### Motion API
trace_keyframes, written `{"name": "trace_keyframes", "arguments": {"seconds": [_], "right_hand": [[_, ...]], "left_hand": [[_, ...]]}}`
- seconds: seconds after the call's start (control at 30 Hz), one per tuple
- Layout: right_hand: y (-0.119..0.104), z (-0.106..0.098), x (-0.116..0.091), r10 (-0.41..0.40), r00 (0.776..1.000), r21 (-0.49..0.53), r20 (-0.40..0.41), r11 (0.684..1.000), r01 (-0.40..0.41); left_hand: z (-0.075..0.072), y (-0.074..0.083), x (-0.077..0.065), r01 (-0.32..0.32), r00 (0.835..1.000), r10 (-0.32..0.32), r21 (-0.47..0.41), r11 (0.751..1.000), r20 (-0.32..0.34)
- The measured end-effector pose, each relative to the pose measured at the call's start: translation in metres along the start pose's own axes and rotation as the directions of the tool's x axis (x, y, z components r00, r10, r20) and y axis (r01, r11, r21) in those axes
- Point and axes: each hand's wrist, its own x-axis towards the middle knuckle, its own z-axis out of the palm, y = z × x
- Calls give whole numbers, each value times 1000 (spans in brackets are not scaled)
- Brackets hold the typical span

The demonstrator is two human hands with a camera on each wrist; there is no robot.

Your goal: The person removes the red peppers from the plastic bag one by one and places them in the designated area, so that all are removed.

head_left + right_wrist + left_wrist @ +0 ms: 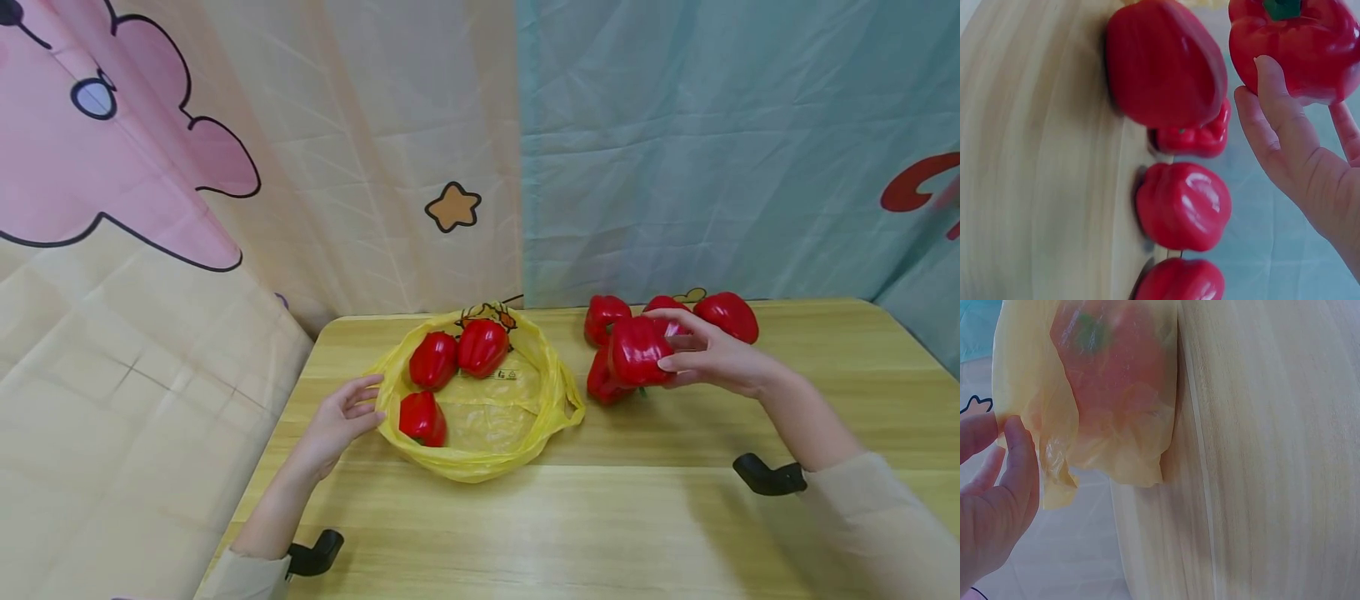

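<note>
A yellow plastic bag [468, 467] lies wide-mouthed on the table, and several red bell peppers [482, 348] sit inside it. At its left rim my left hand [339, 423] pinches the plastic between thumb and fingers, plainer in the left wrist view, where one pepper [1116, 369] shows through the film. To the right of the bag, my right hand [723, 360] grips a red bell pepper [640, 352] raised above the others. The right wrist view shows this held pepper's green stem [1282, 7].
Several more red bell peppers [726, 317] lie on the wooden table [585, 525] behind and beneath the right hand, near the back edge. A printed curtain [637, 167] hangs behind the table. Black wrist mounts [768, 475] are on both forearms.
</note>
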Motion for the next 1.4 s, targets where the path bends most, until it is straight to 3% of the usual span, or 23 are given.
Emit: {"name": "trace_keyframes", "arguments": {"seconds": [0.83,1.4], "right_hand": [[38,-31,-30,-8,999,9,46,1000,7],[60,-40,-34,72,997,29,5,997,-72]], "left_hand": [[0,0,-2,0,1000,0,-4,1000,1],[0,-1,-1,7,1000,-7,-2,1000,-4]]}}
